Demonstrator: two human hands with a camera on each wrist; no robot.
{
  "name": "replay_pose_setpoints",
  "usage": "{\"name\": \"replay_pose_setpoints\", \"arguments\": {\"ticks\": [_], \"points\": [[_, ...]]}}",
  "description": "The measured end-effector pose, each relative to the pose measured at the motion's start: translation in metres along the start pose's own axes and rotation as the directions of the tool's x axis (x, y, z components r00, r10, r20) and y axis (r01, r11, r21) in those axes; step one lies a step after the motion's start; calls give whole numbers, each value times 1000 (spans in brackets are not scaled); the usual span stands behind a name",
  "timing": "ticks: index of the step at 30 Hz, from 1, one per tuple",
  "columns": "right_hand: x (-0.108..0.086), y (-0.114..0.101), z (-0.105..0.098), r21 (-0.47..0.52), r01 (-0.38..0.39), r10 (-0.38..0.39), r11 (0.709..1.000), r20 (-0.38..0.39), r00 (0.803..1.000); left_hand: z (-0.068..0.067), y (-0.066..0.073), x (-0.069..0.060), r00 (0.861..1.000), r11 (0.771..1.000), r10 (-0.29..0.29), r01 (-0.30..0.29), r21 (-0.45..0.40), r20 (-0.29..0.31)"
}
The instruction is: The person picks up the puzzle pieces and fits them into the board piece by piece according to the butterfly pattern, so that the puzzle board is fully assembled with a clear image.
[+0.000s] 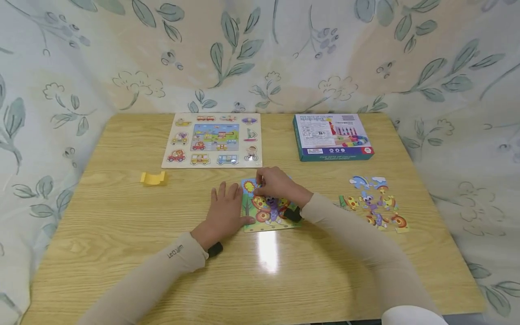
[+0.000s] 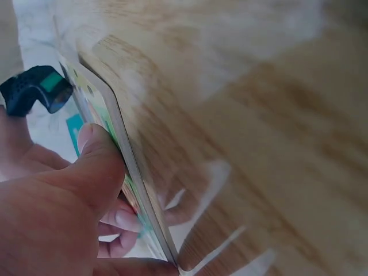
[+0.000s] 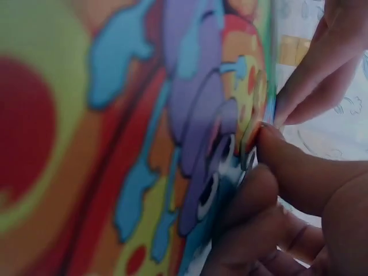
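Head: right fingers (image 1: 264, 174) pinch thin puzzle piece (image 3: 251, 135); left fingers (image 1: 222, 190) spread, touching glossy rectangular board (image 1: 260, 228).

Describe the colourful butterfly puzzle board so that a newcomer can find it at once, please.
On the light wood-grain table, find the large pale rectangular board with vehicle pictures. Nearer the person and slightly right lies the small colourful rectangular butterfly puzzle board, partly under the right hand. Unlike the loose colourful butterfly pieces further right, it is one flat board.
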State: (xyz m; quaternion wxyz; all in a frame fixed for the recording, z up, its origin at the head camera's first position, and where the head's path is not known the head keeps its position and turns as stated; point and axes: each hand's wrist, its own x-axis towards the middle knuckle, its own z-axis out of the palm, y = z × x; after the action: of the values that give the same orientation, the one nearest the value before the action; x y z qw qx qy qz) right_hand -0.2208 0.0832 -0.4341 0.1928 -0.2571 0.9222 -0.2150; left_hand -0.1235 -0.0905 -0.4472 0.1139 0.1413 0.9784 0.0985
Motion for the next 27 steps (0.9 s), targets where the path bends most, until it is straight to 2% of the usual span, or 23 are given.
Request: {"name": "replay_pose_setpoints", "arguments": {"ticks": [8, 15, 19, 23, 27], "points": [[12, 1, 6, -88, -88, 86, 992, -29, 996, -3, 2, -1, 1000, 1000, 22, -22, 17, -5], [15, 2, 5, -77, -144, 140, 987, -63, 988, -5, 5, 0, 1000, 998, 28, -28, 52, 3], [15, 1, 3, -72, -136, 131, 988, -69, 989, -9, 5, 2, 1000, 996, 19, -21, 83, 18], [10, 3, 0, -40, -88, 84, 995, -73, 994, -14, 4, 2, 997, 996, -3, -3, 87, 71], [-8, 17, -17, 5, -67, 67, 998, -131, 989, -15, 4, 2, 995, 998, -2, -4, 68, 99]]}}
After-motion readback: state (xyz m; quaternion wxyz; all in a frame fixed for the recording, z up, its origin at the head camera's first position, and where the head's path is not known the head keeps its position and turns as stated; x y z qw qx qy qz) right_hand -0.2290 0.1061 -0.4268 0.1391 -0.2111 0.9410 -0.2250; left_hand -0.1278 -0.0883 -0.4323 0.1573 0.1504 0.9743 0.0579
